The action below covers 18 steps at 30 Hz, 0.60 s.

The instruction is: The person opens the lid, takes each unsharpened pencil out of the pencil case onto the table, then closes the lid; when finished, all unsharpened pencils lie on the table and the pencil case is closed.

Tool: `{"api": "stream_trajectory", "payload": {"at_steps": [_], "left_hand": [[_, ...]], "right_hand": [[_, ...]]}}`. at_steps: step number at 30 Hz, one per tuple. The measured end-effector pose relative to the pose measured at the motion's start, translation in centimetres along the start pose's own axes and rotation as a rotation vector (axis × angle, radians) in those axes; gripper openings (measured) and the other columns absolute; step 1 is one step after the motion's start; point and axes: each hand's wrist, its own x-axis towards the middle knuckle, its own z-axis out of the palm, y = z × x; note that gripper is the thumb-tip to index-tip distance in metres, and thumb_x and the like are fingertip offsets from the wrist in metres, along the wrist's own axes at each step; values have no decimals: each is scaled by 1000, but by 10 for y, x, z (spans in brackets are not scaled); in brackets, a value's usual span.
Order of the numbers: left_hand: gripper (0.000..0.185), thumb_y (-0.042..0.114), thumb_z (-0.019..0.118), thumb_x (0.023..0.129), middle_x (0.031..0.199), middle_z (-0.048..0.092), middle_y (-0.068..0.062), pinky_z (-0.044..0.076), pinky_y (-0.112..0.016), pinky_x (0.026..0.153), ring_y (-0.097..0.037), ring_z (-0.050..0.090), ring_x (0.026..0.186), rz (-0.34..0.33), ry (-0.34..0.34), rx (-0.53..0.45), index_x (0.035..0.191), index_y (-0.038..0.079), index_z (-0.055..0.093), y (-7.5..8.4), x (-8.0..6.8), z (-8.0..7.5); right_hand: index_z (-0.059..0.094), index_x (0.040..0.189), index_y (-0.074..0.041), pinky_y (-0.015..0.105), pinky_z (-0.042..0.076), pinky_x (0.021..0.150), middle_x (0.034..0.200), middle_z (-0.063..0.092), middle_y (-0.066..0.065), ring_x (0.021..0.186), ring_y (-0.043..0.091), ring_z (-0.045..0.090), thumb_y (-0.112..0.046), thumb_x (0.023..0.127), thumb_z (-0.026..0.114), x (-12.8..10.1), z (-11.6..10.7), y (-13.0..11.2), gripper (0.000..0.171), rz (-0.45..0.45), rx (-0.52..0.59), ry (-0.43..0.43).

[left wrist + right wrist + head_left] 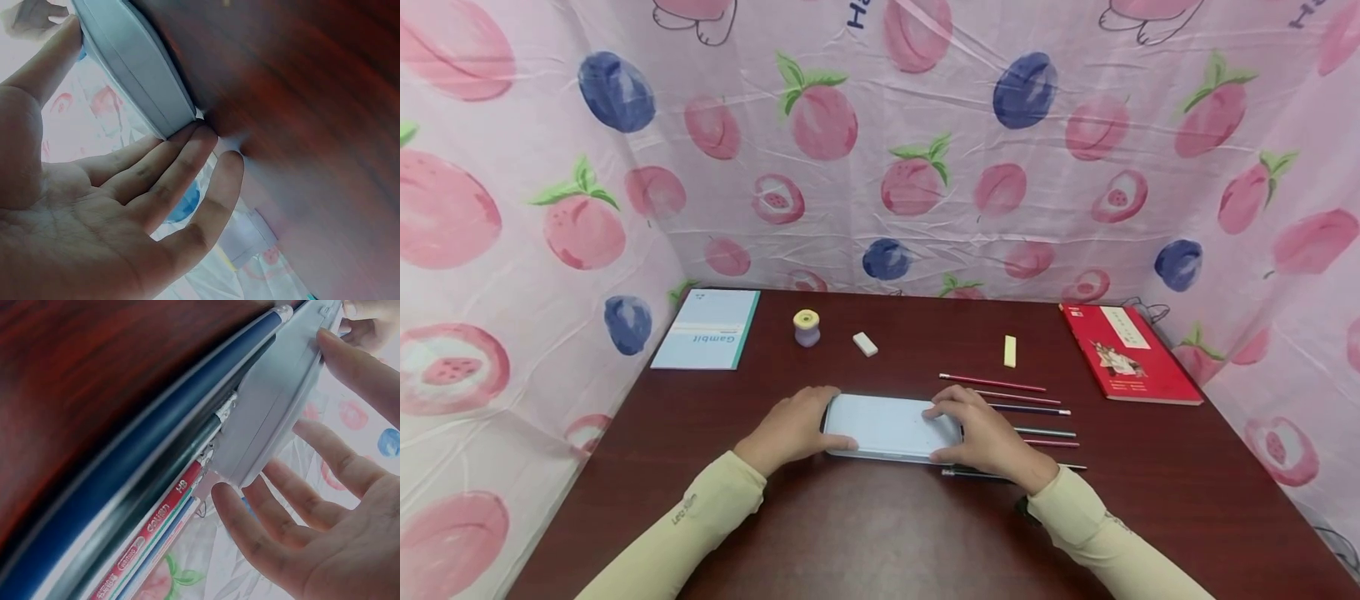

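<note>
A pale blue-grey pencil case lies flat on the dark red-brown table, closed. My left hand holds its left end, thumb on the near edge and fingers on the far edge. In the left wrist view the fingers touch the corner of the pencil case. My right hand holds the right end the same way. The right wrist view shows the thumb and spread fingers around the end of the pencil case. Several pencils lie just right of the case, seen close as pencils.
Toward the back of the table lie a light blue notebook, a yellow-topped sharpener, a white eraser, a yellow eraser and a red book. A pink fruit-print cloth walls in three sides.
</note>
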Motion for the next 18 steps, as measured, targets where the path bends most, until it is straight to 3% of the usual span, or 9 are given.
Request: {"api": "stream_trajectory", "payload": {"at_steps": [12, 18], "left_hand": [[92, 54, 91, 80, 147, 64, -13, 53, -52, 111, -28, 62, 127, -5, -23, 13, 151, 7, 56, 1, -1, 2], [90, 55, 89, 82, 145, 64, -14, 54, -51, 110, -27, 61, 125, 43, -38, 58, 150, 6, 55, -3, -2, 2]], "right_hand": [[78, 120, -17, 50, 60, 99, 135, 64, 8, 127, 29, 58, -26, 76, 99, -6, 1, 4, 50, -14, 19, 4], [76, 125, -16, 53, 58, 104, 138, 64, 9, 130, 31, 57, -28, 79, 96, -7, 4, 5, 51, -40, 8, 2]]}}
